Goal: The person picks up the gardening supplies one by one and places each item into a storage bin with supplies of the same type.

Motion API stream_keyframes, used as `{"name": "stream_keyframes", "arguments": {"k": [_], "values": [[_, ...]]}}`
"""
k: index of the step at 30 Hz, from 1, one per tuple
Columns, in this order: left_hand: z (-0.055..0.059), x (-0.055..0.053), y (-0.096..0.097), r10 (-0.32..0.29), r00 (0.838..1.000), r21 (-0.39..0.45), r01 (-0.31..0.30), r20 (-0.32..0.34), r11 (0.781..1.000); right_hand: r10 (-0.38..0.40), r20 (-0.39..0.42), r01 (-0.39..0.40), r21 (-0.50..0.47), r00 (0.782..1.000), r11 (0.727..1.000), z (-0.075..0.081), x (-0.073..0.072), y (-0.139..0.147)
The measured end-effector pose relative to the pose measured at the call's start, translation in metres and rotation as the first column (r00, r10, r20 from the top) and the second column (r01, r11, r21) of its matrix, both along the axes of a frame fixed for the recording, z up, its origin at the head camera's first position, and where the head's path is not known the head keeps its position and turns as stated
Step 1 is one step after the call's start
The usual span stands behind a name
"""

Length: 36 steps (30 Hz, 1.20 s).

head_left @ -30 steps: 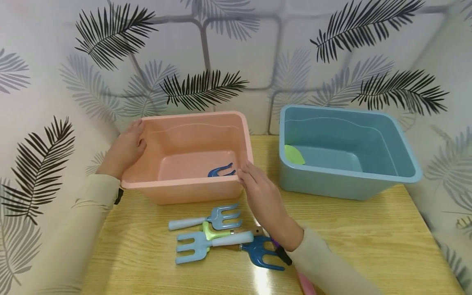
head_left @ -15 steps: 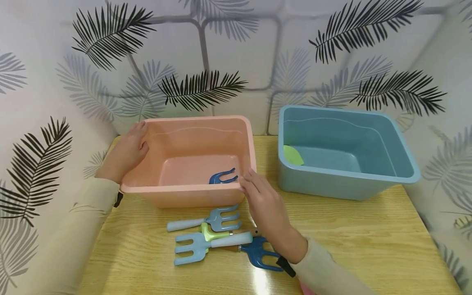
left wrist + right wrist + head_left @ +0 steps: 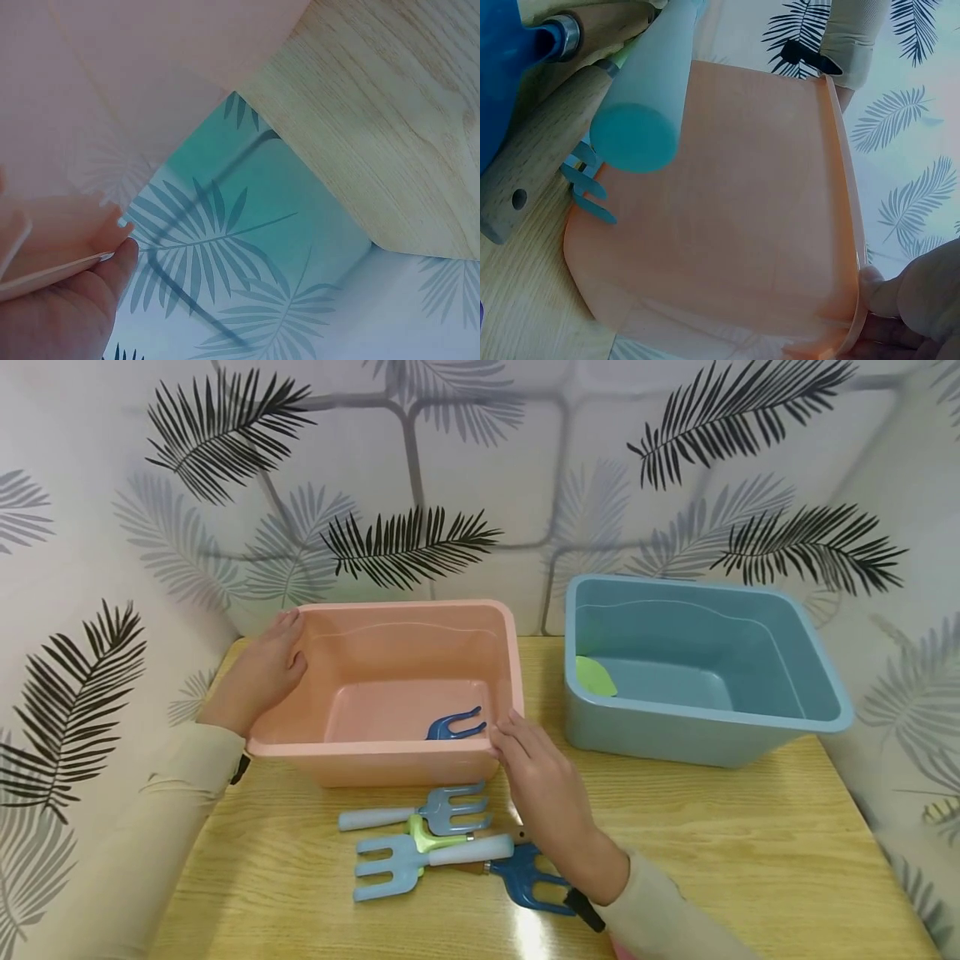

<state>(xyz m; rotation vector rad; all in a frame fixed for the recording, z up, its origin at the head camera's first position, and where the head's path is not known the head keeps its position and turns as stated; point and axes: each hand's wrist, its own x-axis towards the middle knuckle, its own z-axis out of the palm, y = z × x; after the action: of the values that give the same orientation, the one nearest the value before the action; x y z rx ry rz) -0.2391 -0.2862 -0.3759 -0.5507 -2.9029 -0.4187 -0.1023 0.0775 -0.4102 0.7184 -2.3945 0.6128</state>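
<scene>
A salmon-pink plastic tub [image 3: 375,763] is held at both sides. At its left rim my left hand [image 3: 258,672] grips with the thumb inside; the left wrist view shows the fingers of that hand [image 3: 67,319] at the rim. My right hand [image 3: 546,789] pinches the front right corner, and the thumb of this hand [image 3: 926,300] presses the wall in the right wrist view. Inside the tub lies a dark blue garden fork head [image 3: 450,727], its rear part hidden by the front wall.
Before the tub, a pale blue hand fork [image 3: 450,810], another pale blue fork [image 3: 390,867], a green tool [image 3: 427,837] and a dark blue fork [image 3: 525,877] overlap on the wooden table [image 3: 750,852]. A blue tub [image 3: 660,735] with a light green piece [image 3: 596,677] stands right. A pink end [image 3: 621,950] shows below my right sleeve.
The pink tub has shifted slightly toward me and to the right, with both hands moving along on its rim. The garden forks on the table keep their places.
</scene>
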Motion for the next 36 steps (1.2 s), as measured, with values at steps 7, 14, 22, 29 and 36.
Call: {"name": "stream_keyframes", "arguments": {"k": [7,14,22,29,36], "values": [[-0.001,0.003,0.002,-0.031,1.000,-0.010,0.031,0.000,0.999,-0.004,-0.002,0.004,-0.002,1.000,1.000,0.000,0.005,0.000],[-0.005,0.005,0.002,-0.026,1.000,-0.031,0.026,0.001,0.999,-0.018,0.006,0.018,-0.002,1.000,1.000,0.000,0.010,0.001],[-0.004,0.001,0.003,-0.040,0.999,-0.007,0.040,-0.004,0.999,0.016,-0.025,-0.016,0.004,1.000,1.000,0.003,0.009,0.004],[0.007,-0.006,0.000,-0.061,0.996,-0.053,0.064,0.057,0.997,0.155,-0.022,-0.155,0.002,0.988,0.988,0.013,-0.007,0.022],[0.028,-0.002,0.003,-0.027,0.985,-0.046,0.035,0.171,0.998,0.157,-0.073,-0.159,-0.028,0.985,0.987,0.023,-0.024,0.076]]}}
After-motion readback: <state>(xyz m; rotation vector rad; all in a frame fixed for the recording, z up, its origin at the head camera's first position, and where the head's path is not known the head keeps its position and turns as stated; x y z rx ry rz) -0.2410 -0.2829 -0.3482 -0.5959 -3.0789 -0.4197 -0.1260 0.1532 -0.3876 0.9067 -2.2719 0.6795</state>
